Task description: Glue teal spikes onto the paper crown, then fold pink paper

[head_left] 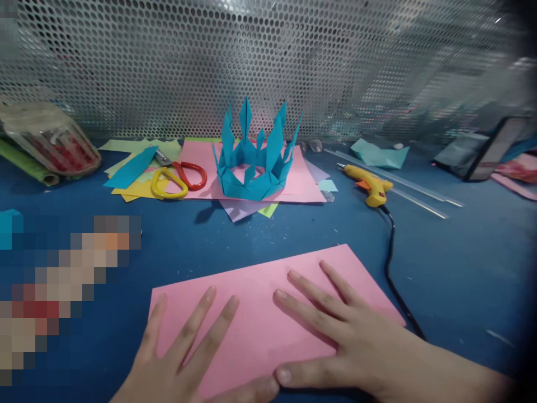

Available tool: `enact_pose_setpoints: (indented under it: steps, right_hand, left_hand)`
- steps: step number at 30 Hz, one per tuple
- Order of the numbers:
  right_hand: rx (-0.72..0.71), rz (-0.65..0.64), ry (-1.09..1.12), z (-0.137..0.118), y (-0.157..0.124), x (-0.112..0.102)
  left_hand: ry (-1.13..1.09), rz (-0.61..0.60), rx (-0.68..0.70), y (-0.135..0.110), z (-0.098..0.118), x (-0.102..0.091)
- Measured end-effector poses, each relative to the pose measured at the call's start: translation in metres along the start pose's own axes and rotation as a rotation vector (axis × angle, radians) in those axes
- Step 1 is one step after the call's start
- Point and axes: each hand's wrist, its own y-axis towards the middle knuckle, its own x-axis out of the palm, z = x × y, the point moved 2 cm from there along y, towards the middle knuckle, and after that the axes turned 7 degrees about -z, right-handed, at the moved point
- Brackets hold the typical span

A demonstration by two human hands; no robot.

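A sheet of pink paper (pixel 255 302) lies at a slight slant on the blue table before me. My left hand (pixel 180 347) rests on its left part, fingers spread and palm down. Across the right part lies my right hand (pixel 348 330), likewise flat with fingers apart. The two thumbs meet near the sheet's lower edge. Beyond the sheet, a blue folded-paper crown (pixel 255 173) stands upright on another pink sheet (pixel 310 184).
Scissors (pixel 170 176) with red and yellow handles lie left of the crown on coloured papers. To its right are a yellow glue gun (pixel 369 183), its black cord (pixel 392 252) and clear glue sticks (pixel 419 187). A jar (pixel 50 137) stands far left; a perforated metal panel (pixel 268 61) closes the back.
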Motion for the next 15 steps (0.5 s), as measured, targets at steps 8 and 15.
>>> enact_pose_setpoints:
  steps: [8, 15]
  right_hand:
    - [0.076, -0.1, -0.058, -0.002, -0.005, 0.002]
    - [0.47, 0.154, -0.307, 0.0, -0.064, 0.035]
  left_hand:
    - [-0.018, 0.028, 0.021, -0.002, -0.003, 0.003]
    - [-0.079, 0.045, -0.02, -0.003, -0.001, 0.004]
